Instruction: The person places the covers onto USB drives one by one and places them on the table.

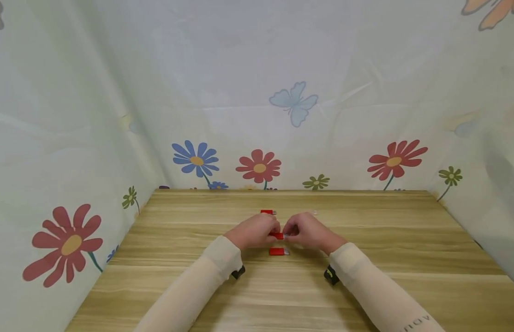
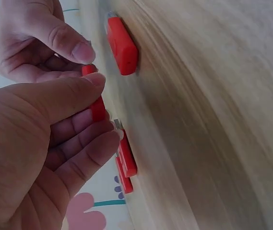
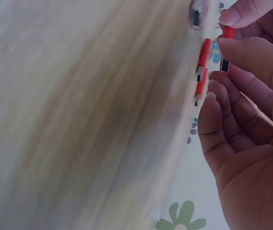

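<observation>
My left hand point(image 1: 257, 229) pinches the red body of a USB flash drive point(image 2: 98, 109) between thumb and fingers, just above the table. Facing it, my right hand point(image 1: 308, 231) pinches the clear cap point(image 3: 225, 66) at the drive's connector end. The fingertips of both hands nearly meet there. Nearer to me lies another red USB flash drive point(image 1: 276, 251), a clear cap over its connector. Beyond the hands, red drives point(image 3: 204, 53) with bare metal connectors lie on the table, partly hidden by the left hand in the head view.
A loose clear cap point(image 1: 314, 212) lies behind my right hand. The wood-grain table point(image 1: 190, 286) ends at a pale curtain point(image 1: 224, 101) printed with flowers, which also closes both sides. A black wrist device point(image 1: 331, 275) shows under the right cuff.
</observation>
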{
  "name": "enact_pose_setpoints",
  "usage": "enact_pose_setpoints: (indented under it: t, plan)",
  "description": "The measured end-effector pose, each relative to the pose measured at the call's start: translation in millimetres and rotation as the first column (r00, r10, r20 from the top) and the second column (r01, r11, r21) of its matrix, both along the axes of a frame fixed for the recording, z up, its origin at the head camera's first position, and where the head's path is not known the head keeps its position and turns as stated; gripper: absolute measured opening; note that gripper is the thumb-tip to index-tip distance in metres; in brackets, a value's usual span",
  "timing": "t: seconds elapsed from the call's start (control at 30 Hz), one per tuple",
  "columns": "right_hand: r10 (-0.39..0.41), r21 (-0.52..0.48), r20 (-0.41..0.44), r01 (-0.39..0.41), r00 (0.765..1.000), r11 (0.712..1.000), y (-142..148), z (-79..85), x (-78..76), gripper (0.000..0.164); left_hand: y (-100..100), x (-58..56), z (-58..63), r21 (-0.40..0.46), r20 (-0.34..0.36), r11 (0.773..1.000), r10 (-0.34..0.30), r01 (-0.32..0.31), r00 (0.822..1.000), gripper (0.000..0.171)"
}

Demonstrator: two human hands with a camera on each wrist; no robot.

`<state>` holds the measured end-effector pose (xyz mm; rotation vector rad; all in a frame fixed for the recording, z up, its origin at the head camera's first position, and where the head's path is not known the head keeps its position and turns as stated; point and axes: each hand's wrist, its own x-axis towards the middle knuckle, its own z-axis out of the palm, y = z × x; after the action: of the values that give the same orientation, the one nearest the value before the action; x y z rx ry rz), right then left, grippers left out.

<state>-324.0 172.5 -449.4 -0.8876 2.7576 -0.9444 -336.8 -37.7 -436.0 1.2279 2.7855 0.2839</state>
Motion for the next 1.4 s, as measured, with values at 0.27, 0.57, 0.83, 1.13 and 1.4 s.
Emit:
enact_pose_setpoints:
  t: [0.27,0.57,0.83,1.13,1.4]
  plan:
    - [0.021,0.034,0.008,-0.021,1.0,0.999,-2,-3.9,-4.3,0.005,2,-5.6,-6.4,-0.002,0.065,1.0,0.023,-0.023,0.998,0.006]
    - [0.036,0.049,0.002,-0.036,0.999,0.998,-2,-4.6,-3.5,0.004,6,-7.9,-10.7,-0.03,0.056,0.999,0.036,-0.035,0.998,0.008]
    - [0.024,0.054,-0.01,-0.023,1.0,0.998,-4,-4.5,-4.0,0.004,6,-8.8,-10.8,-0.032,0.062,0.999,0.043,-0.041,0.997,0.007]
    - [0.009,0.052,0.022,-0.01,1.0,0.999,-5,-4.4,-2.1,0.004,4,-10.7,-14.8,-0.022,0.073,0.999,0.035,-0.034,0.997,0.008]
    - [0.005,0.054,0.026,-0.006,1.0,0.999,-4,-5.6,-3.6,0.004,4,-8.0,-12.4,-0.021,0.091,0.999,0.047,-0.046,0.995,0.008]
